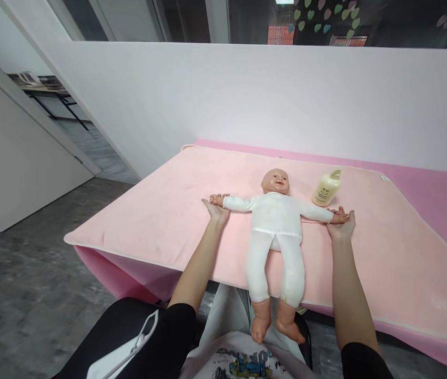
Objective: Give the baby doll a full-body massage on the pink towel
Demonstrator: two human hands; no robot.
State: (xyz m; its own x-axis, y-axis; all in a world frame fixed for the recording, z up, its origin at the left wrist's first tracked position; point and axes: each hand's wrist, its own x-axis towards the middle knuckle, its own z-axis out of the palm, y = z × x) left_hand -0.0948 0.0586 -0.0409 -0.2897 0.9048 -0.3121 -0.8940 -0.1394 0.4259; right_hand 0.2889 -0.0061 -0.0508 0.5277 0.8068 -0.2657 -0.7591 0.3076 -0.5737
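Observation:
A baby doll (276, 213) in a white cloth suit lies on its back on the pink mat (160, 210), arms stretched out sideways, bare feet hanging past the front edge. My left hand (217, 210) is under and around the doll's hand at the left, fingers curled against it. At the right, my right hand (342, 225) holds the doll's other hand from below, the thumb and fingers closed round it. A pale yellow pump bottle (326, 188) stands tilted in view beside the doll's arm, near my right hand.
The mat lies on a darker pink cover (424, 195), against a white wall (247, 95). A white door (18, 152) and grey floor (50, 252) are at the left, a far table (46, 90) beyond. My lap is below the front edge.

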